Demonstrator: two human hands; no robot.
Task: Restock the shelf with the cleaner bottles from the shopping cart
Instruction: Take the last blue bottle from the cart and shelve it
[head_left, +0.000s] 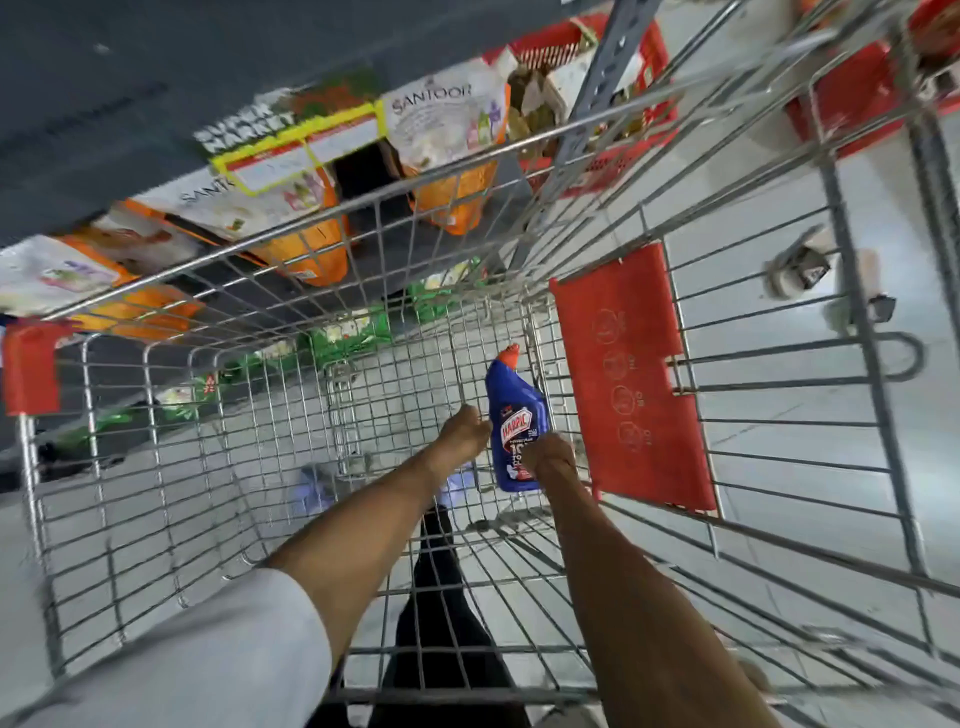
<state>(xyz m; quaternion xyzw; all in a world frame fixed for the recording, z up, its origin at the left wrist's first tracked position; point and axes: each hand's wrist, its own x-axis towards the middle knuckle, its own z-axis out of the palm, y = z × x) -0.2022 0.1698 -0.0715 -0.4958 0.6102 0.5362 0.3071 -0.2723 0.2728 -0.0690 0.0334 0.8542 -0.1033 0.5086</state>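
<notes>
A blue cleaner bottle (517, 415) with a red-orange cap and a red label sits deep inside the wire shopping cart (171, 467), near its far right corner. My right hand (550, 460) is closed around the bottle's lower right side. My left hand (464, 431) reaches in beside the bottle's left edge, fingers curled and touching it. Both forearms stretch down into the basket. The shelf (104, 130) runs along the upper left, dark grey, with orange and white packs on it.
A red plastic child-seat flap (628, 374) hangs on the cart's right wall close to the bottle. Orange soap packs (447, 135) and green packs (353, 332) fill the lower shelves. Red baskets (852, 104) stand at the top right on the pale floor.
</notes>
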